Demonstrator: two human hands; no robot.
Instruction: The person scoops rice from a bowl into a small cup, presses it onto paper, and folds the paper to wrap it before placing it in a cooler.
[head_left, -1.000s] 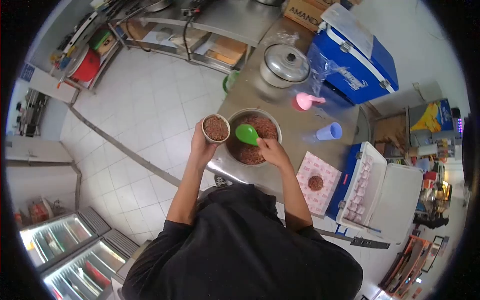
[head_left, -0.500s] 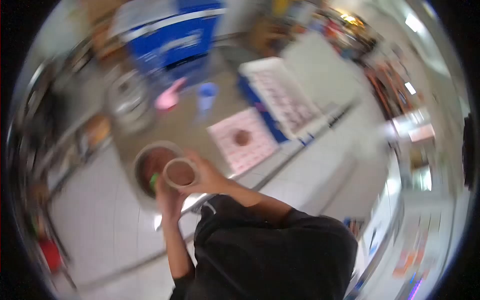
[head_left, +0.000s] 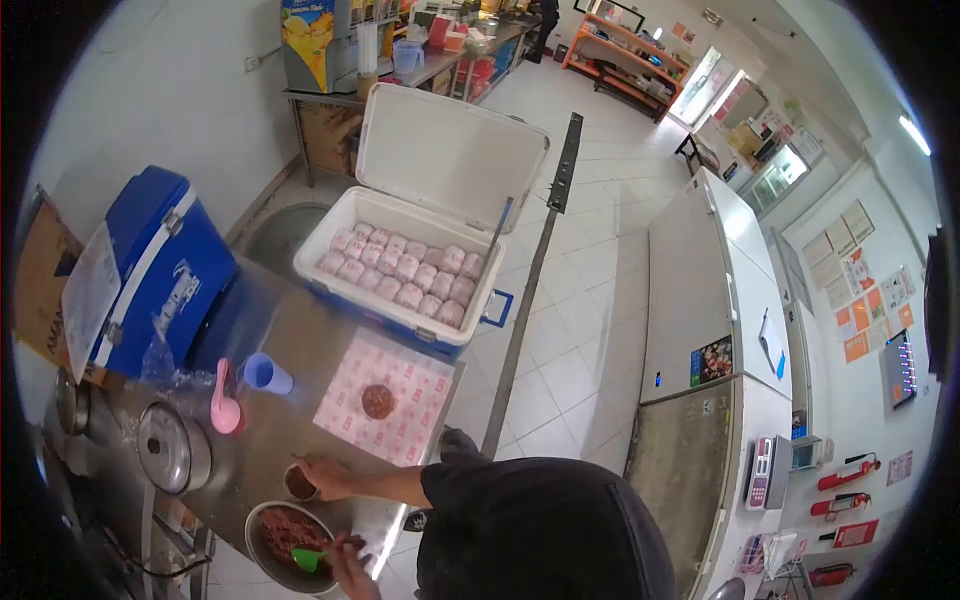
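Observation:
My left hand is closed round the handle of a green spoon, its head in the reddish-brown ground mixture. That mixture lies in a round metal bowl near the table's edge. Beside the bowl, my right hand grips a small cup with brown contents. A round brown patty lies on printed pink-and-white paper beyond my right hand.
A white-lined cooler with its lid up holds several wrapped rounds. A pink scoop, blue cup, lidded pot and blue cooler share the metal table. Chest freezers stand on the right.
My hands have parted: the right hand's cup is now beside the bowl, and the green spoon in my left hand is in the mixture. The view has turned and is sharper.

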